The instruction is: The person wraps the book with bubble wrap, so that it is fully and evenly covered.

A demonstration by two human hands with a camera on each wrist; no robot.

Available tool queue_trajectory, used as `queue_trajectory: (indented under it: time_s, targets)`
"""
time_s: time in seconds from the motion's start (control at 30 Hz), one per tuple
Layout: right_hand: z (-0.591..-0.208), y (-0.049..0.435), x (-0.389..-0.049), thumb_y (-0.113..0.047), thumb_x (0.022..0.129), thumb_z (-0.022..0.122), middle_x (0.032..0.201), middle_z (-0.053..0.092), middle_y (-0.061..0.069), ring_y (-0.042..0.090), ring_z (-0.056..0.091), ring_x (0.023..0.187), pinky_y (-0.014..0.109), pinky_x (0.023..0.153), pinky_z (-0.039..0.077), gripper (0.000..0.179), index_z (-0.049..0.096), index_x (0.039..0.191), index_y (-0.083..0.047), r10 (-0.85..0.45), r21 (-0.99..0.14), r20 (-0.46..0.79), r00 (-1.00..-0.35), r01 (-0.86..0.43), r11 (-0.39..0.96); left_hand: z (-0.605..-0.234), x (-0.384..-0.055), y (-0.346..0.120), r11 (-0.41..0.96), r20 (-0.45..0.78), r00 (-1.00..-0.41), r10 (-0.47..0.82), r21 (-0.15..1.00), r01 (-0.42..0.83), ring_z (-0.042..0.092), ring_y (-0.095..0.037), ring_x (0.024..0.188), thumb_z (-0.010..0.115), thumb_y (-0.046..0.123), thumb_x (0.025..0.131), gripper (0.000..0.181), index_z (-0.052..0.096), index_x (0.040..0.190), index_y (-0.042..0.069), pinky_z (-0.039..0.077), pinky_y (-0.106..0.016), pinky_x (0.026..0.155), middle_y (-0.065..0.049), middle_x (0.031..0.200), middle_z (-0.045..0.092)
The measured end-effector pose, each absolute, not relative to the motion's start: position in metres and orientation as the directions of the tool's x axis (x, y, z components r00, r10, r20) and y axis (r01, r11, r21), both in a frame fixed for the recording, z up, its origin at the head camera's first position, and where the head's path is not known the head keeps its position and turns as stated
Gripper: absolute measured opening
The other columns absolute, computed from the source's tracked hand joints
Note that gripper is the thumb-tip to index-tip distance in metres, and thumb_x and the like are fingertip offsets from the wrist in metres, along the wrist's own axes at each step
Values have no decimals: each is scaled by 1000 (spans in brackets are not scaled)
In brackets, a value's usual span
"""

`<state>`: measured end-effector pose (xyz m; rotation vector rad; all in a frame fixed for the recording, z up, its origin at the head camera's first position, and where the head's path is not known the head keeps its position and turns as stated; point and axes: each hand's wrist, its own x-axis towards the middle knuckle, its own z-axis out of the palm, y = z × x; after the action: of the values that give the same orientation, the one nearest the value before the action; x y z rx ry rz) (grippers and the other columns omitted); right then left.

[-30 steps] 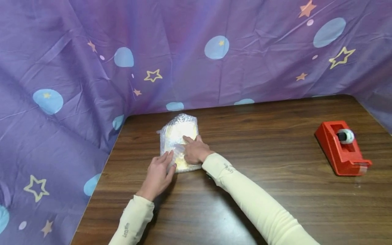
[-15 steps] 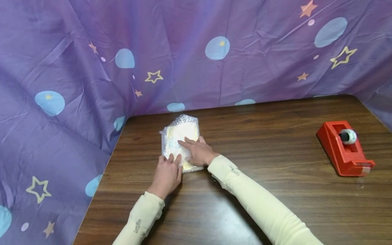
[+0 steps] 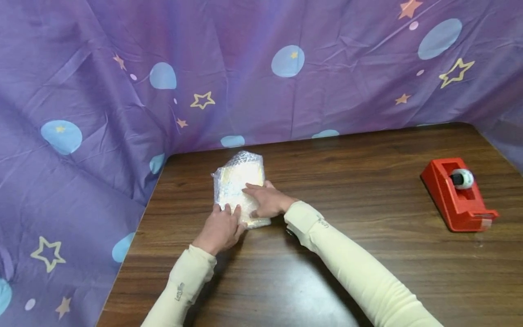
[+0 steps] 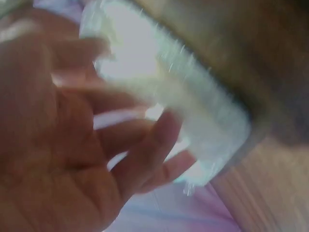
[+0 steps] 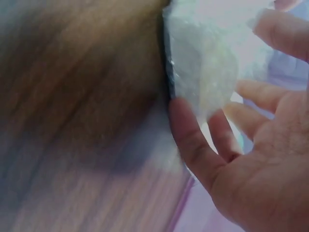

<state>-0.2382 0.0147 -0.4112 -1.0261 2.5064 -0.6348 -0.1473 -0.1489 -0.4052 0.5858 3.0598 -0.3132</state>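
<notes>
A flat package in clear bubble wrap (image 3: 234, 179) lies on the table toward the back left, its top bright with glare. My left hand (image 3: 219, 229) reaches over its near left corner, fingertips resting on the wrap. From the right side, my right hand (image 3: 268, 200) spreads its fingers across the top, thumb toward the near edge. The left wrist view shows the fingers of that hand lightly bent beside the package (image 4: 212, 113). In the right wrist view, spread fingers lie along the wrapped edge (image 5: 186, 63). What is inside the wrap is obscured by shine.
A red tape dispenser (image 3: 457, 195) with a roll of tape (image 3: 463, 179) stands at the right of the brown wooden table (image 3: 347, 181). A purple curtain (image 3: 245, 72) with stars hangs behind and along the left side.
My left hand has shifted right along the package's near part. My right hand has slid slightly right, its fingers now flatter on the wrap. The package stays in place.
</notes>
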Motion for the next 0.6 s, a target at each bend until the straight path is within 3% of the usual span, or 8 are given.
queue_trajectory:
  time_s: [0.07, 0.13, 0.2, 0.33, 0.43, 0.53, 0.6]
  targets:
    - [-409, 18, -238, -21, 88, 72, 165, 27, 16, 29, 29, 154, 50, 129, 12, 79, 34, 155, -4, -735, -554, -160, -659, -556, 620, -397, -152, -153, 925, -160, -920, 357, -76, 372, 61, -48, 122, 45, 37, 104, 56, 53, 140, -7, 39, -56, 112, -37, 132, 59]
    - [-409, 23, -238, -21, 88, 73, 164, 29, 15, 31, 31, 153, 49, 129, 13, 80, 33, 156, -4, -738, -576, -159, -656, -545, 609, -392, -157, -156, 929, -246, -900, 359, 5, 370, 56, -53, 125, 34, 32, 108, 55, 48, 142, -9, 34, -61, 115, -39, 134, 56]
    - [-410, 28, -239, -21, 87, 74, 162, 35, 17, 33, 36, 149, 49, 127, 21, 81, 33, 156, -6, -730, -602, -161, -664, -520, 606, -390, -161, -157, 921, -266, -884, 384, 46, 386, 57, -55, 120, 32, 25, 108, 51, 49, 140, -11, 36, -63, 111, -40, 128, 59]
    - [-408, 39, -239, -19, 87, 75, 156, 45, 17, 35, 48, 141, 48, 121, 36, 82, 32, 157, -10, -715, -666, -165, -679, -458, 589, -394, -163, -158, 894, -145, -884, 444, 12, 447, 67, -48, 92, 47, 16, 101, 37, 62, 123, -10, 46, -58, 93, -31, 95, 70]
    - [-406, 50, -240, -16, 88, 74, 157, 44, 15, 33, 51, 140, 46, 119, 39, 81, 33, 156, -9, -717, -727, -155, -680, -413, 549, -399, -161, -157, 870, -25, -876, 481, -112, 481, 69, -38, 74, 62, 21, 94, 31, 69, 110, -5, 50, -49, 80, -21, 76, 70]
    - [-406, 61, -240, -13, 88, 73, 156, 45, 16, 33, 52, 139, 46, 118, 40, 75, 37, 153, -5, -711, -769, -126, -692, -385, 511, -403, -158, -156, 858, 58, -871, 487, -217, 465, 68, -32, 68, 72, 27, 88, 30, 70, 101, 0, 51, -42, 75, -16, 72, 71]
    - [-405, 68, -239, -12, 89, 72, 152, 50, 19, 34, 55, 136, 46, 116, 42, 69, 41, 150, -3, -705, -801, -105, -701, -360, 478, -405, -157, -155, 868, 95, -878, 469, -233, 438, 68, -29, 67, 75, 30, 87, 34, 70, 109, 5, 51, -39, 77, -13, 71, 71]
